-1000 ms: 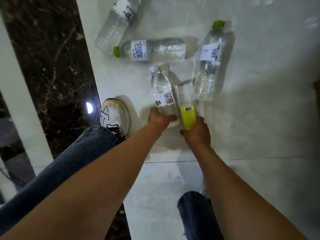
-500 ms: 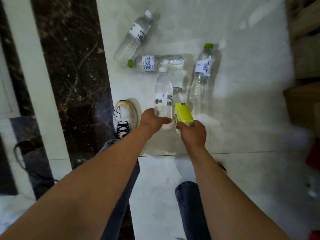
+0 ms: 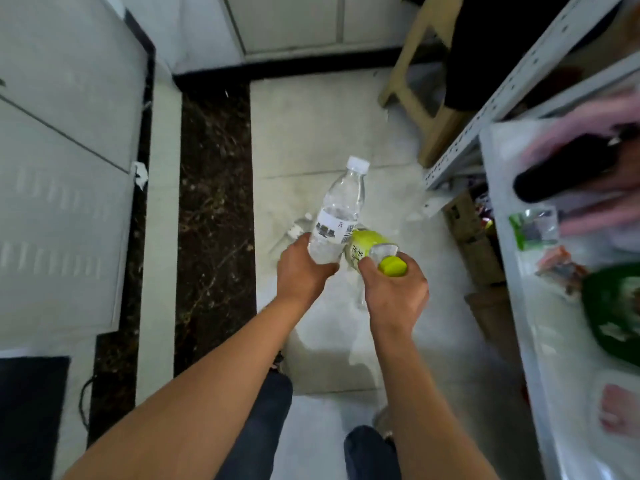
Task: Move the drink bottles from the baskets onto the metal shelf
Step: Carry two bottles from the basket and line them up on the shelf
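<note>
Both bottles now lifted off floor: left hand (image 3: 304, 268) grips clear water bottle (image 3: 337, 216), neck up-forward, right hand (image 3: 394, 292) grips green-capped bottle (image 3: 372, 251); metal shelf (image 3: 512, 258) lies right, right hand nearer.

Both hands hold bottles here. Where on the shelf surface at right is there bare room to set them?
Bare patch on the metal shelf along its near-left edge, between the green packet and the pink item. Crowded farther back, around the dark bottle and green bag.
</note>
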{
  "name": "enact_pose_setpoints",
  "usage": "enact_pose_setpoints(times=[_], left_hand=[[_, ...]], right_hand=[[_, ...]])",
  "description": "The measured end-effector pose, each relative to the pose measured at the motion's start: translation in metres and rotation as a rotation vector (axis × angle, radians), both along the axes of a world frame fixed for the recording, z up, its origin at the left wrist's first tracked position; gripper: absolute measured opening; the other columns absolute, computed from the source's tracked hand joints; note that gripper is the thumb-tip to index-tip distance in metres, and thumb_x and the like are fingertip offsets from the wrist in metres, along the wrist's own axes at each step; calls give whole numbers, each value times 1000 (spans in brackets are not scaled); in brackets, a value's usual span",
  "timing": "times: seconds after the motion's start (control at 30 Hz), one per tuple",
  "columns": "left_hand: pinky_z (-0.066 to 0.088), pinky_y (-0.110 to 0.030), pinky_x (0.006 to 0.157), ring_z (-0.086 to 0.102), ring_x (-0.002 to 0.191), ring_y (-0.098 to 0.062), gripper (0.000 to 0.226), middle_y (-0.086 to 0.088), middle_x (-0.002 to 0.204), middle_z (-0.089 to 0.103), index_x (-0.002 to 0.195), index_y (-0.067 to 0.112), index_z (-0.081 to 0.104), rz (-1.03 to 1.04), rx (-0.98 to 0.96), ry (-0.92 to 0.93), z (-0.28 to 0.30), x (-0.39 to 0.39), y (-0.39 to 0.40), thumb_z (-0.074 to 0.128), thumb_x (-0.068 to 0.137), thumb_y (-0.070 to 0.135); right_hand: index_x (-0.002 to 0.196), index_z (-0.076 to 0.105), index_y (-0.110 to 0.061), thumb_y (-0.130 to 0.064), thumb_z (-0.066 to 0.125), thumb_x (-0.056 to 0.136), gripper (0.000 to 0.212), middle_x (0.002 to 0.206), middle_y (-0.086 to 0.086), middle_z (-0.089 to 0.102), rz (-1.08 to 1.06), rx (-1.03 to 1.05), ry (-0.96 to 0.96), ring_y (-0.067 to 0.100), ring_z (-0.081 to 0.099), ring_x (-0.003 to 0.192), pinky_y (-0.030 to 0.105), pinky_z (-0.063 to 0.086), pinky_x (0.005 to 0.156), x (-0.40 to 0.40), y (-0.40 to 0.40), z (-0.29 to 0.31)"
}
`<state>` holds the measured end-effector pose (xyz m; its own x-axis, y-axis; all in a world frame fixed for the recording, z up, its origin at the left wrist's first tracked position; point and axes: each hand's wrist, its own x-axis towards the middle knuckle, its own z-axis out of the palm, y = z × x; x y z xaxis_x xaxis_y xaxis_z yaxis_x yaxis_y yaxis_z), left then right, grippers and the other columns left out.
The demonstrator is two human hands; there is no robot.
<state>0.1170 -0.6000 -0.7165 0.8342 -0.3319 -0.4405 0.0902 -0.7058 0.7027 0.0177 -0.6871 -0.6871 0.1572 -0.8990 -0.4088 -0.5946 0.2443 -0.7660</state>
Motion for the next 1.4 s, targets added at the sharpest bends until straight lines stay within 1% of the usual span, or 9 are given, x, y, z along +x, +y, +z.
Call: enact_pose_setpoints(times=[0.17, 0.37, 0.53, 0.7, 0.8, 0.97, 1.1, 1.27, 1.4], left_hand=[[54, -39, 70, 66, 78, -13, 36, 10, 83, 69, 92, 26, 64, 19, -172, -157, 129, 27, -17, 83, 61, 27], [53, -42, 68, 66, 79, -15, 44, 10, 84, 70, 94, 29, 64, -35, -271, -374, 288, 44, -21, 78, 56, 45], [50, -18, 65, 66, 77, -1, 43, 18, 80, 70, 96, 31, 67, -24, -394, -472, 419, 35, -26, 85, 57, 31], [52, -25, 73, 64, 87, -1, 70, 21, 96, 66, 119, 36, 54, -94, -585, -547, 537, 22, -36, 88, 58, 34], [50, -25, 82, 62, 98, -7, 86, 16, 105, 64, 132, 34, 46, -155, -656, -598, 593, 14, -42, 89, 58, 33], [52, -32, 88, 63, 100, -8, 82, 17, 113, 65, 130, 37, 46, -320, -763, -530, 666, 3, -60, 85, 57, 33], [54, -39, 86, 64, 97, -11, 87, 13, 112, 65, 126, 37, 43, -450, -808, -520, 707, -10, -81, 83, 50, 46], [52, -39, 88, 62, 101, -7, 93, 14, 114, 64, 123, 34, 45, -650, -971, -396, 745, -47, -109, 87, 45, 62], [52, -36, 89, 62, 101, -6, 88, 17, 114, 63, 123, 32, 47, -773, -1069, -319, 761, -89, -129, 90, 50, 51]], right_hand=[[97, 64, -23, -31, 83, 58, 44, 75, -10, 63, -62, -181, -233, 11, 60, 68, 34, 56, 72, 23, -33, 133], [103, 57, -26, -12, 85, 64, 50, 94, -5, 68, 63, -333, -529, 4, 64, 78, 16, 50, 73, 37, -54, 305], [100, 64, -31, -22, 88, 66, 42, 89, -18, 68, 220, -491, -625, -10, 63, 79, 7, 46, 71, 29, -67, 448], [107, 72, -23, -25, 87, 69, 41, 93, -14, 75, 334, -640, -709, 0, 70, 87, 21, 56, 77, 8, -69, 572], [96, 73, -28, -22, 86, 70, 30, 81, -15, 74, 349, -770, -691, -5, 67, 74, 20, 56, 69, -8, -67, 634], [92, 76, -31, -35, 84, 68, 26, 73, 1, 71, 264, -897, -656, 5, 53, 60, 38, 54, 60, -38, -67, 708], [91, 75, -28, -39, 85, 67, 28, 61, -13, 61, 143, -988, -583, 0, 48, 53, 27, 48, 55, -66, -71, 750], [96, 75, -32, -40, 87, 65, 34, 74, -16, 69, -25, -1082, -490, 5, 68, 73, 31, 58, 70, -112, -72, 791], [93, 77, -29, -47, 83, 63, 36, 74, -7, 73, -133, -1133, -416, 13, 71, 70, 43, 61, 71, -159, -75, 807]])
